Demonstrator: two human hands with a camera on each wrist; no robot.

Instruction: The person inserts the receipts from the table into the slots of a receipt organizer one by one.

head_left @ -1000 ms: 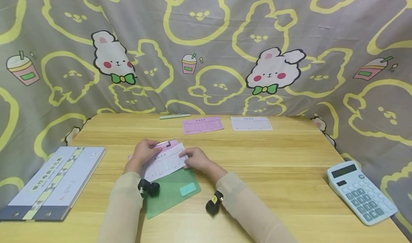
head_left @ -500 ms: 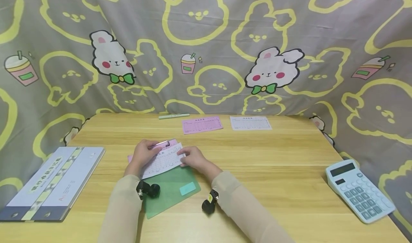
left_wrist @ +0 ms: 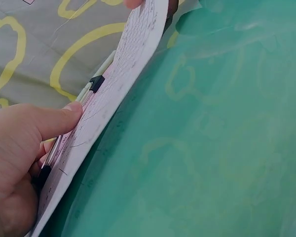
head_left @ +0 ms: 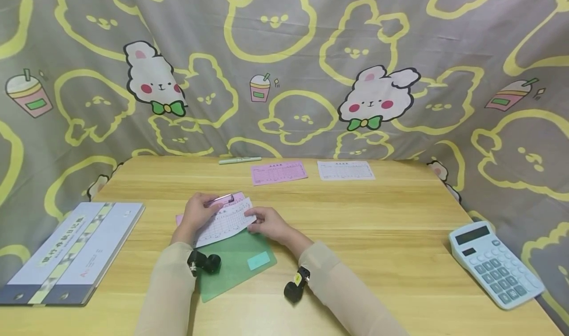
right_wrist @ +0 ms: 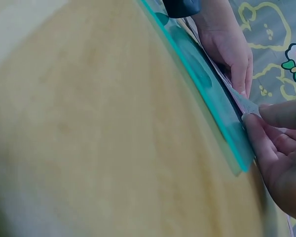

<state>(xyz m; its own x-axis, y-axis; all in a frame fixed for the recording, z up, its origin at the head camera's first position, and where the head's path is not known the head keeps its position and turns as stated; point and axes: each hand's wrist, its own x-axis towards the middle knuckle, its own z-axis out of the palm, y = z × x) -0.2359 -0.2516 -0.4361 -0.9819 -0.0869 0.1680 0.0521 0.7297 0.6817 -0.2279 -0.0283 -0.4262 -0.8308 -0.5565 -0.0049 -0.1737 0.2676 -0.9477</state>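
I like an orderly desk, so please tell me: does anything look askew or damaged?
The green plastic folder sits slanted relative to the desk, and the white printed form held by the right hand is bowed, likely from handling. I see no spill or damage.

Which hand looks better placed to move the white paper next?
Probably the right hand: it pinches the white paper near its right-hand edge, so could guide it. The left hand is busy gripping at the metal clip.
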